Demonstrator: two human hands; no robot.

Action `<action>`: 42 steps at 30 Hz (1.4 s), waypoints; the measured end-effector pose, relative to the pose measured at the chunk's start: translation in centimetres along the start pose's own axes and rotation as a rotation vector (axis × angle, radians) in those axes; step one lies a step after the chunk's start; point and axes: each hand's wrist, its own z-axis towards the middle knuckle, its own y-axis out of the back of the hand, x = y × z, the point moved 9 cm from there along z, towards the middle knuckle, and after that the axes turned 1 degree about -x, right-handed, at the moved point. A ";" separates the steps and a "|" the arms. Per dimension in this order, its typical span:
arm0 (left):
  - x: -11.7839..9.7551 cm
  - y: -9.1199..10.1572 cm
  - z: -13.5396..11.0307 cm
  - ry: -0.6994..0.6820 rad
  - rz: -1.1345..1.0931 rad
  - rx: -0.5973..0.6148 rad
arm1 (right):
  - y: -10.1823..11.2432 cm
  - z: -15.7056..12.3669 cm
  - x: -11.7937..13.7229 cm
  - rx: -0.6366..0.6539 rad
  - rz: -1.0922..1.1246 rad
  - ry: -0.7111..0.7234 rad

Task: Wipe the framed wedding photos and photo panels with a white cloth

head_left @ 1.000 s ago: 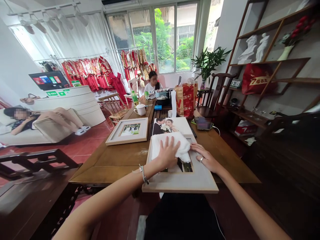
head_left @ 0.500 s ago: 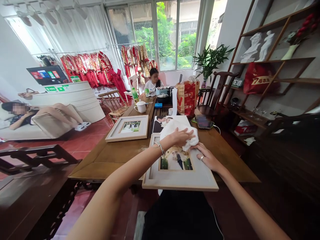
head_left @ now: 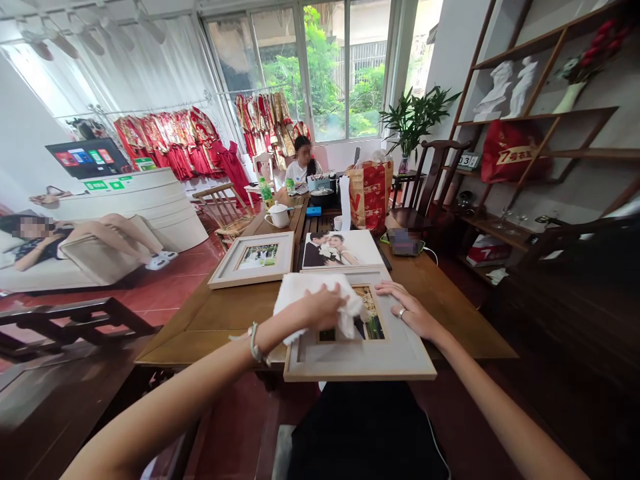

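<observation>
A light wood picture frame (head_left: 360, 370) with a photo in a pale mount lies at the table's near edge, slightly overhanging it. My left hand (head_left: 325, 308) presses a white cloth (head_left: 295, 293) onto the frame's face, fingers bent into the fabric. The cloth covers the photo's left part and hangs past the frame's left side. Resting on the frame's right side is my right hand (head_left: 407, 310), fingers stretched out and flat, with a ring on one finger. Behind this frame lies a white-edged photo print (head_left: 340, 250) of a couple.
Left on the wooden table (head_left: 200, 327) lies a second framed photo (head_left: 255, 259). Farther back are a white teapot (head_left: 278, 215), a paper bag (head_left: 370, 197) and a phone (head_left: 406, 243) with a cable. One person (head_left: 301, 163) sits at the far end; another (head_left: 40, 233) lies on a sofa.
My left hand has moved the cloth from the frame's upper right leftward and nearer, uncovering the couple print behind. My right hand stays at the frame's right side.
</observation>
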 end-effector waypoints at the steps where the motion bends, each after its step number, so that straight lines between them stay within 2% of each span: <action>1: -2.1 -0.6 -1.0 -0.099 -0.051 0.005 | 0.0 0.0 0.0 -0.002 -0.002 0.010; 4: -8.7 -1.9 -4.0 -0.430 -0.127 -0.044 | 0.0 0.0 0.0 -0.002 0.002 0.035; 5: -10.2 -2.0 -4.8 -0.490 -0.110 -0.090 | 0.0 0.0 -0.1 -0.002 0.003 0.035; 6: -11.2 -2.2 -5.4 -0.524 -0.087 -0.129 | 0.0 0.0 -0.2 -0.002 0.001 0.031; 8: -11.9 -2.6 -5.8 -0.509 -0.036 -0.182 | 0.0 0.1 -0.2 -0.001 -0.007 0.019; 10: -11.1 -3.0 -5.4 -0.442 0.008 -0.184 | 0.0 0.1 0.0 -0.002 -0.012 0.018; 12: -9.2 -3.2 -4.2 -0.333 0.061 -0.181 | 0.0 0.0 0.3 -0.006 -0.012 0.023; 17: -1.9 -2.0 -0.4 0.094 0.189 -0.269 | 0.1 0.0 0.6 -0.009 -0.013 0.008; 19: 0.1 -1.0 0.8 0.137 0.202 -0.332 | 0.1 0.0 0.5 -0.009 -0.015 -0.003; 21: 1.2 -0.1 1.8 0.099 0.198 -0.376 | 0.1 0.0 0.4 -0.011 -0.014 -0.006; 24: 1.8 0.3 1.9 0.055 0.168 -0.360 | 0.0 0.0 0.3 -0.006 -0.008 -0.002; 26: 1.4 -0.1 0.7 0.050 0.132 -0.307 | 0.0 0.0 0.2 -0.002 -0.012 -0.004; 30: -1.9 -2.3 -3.7 -0.028 0.029 -0.202 | 0.0 -0.1 0.2 -0.001 -0.017 0.004; 32: -3.6 -3.5 -5.7 -0.079 -0.014 -0.203 | 0.0 -0.1 0.3 -0.007 -0.014 0.007; 34: -4.4 -4.4 -6.6 -0.100 -0.033 -0.242 | 0.0 -0.1 0.3 -0.011 -0.017 0.005; 36: -3.9 -4.6 -6.0 -0.083 -0.024 -0.301 | 0.0 -0.1 0.4 -0.009 -0.018 0.006; 38: -2.1 -4.2 -4.3 -0.046 0.004 -0.351 | 0.0 -0.1 0.5 -0.005 -0.015 0.014; 42: 2.5 -1.2 0.5 0.023 0.067 -0.440 | 0.0 -0.1 0.4 -0.001 -0.012 0.011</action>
